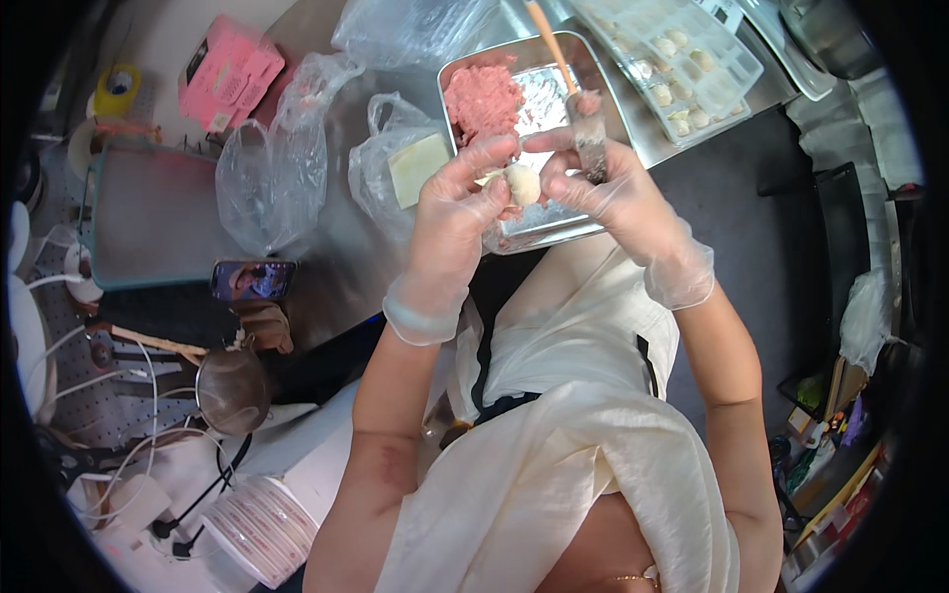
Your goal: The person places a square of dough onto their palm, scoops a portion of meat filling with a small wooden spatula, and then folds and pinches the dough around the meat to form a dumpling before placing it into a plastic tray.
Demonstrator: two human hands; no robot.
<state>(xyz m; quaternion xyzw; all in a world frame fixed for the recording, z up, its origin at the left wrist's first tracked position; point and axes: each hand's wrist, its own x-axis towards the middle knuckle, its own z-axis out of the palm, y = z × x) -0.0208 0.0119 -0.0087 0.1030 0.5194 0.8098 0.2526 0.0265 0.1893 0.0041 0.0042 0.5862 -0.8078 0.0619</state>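
My left hand [463,185], in a clear plastic glove, pinches a small pale wonton [523,184] between thumb and fingers. My right hand [593,174], gloved too, is close beside the wonton, its fingers holding a spatula [589,141] with a wooden handle and a dark, meat-smeared blade. Under both hands is a metal tray [549,243]. Pink minced meat [483,100] is heaped in its far left part. A stack of pale wrappers [419,169] lies on a plastic bag left of the tray.
Compartmented plastic trays [689,67] holding wontons are at the back right. Left are clear plastic bags [270,178], a pink carton [230,73], a teal-rimmed board [159,215] and a phone [253,280]. A wire strainer [233,391] lies near the lower left, beside cables.
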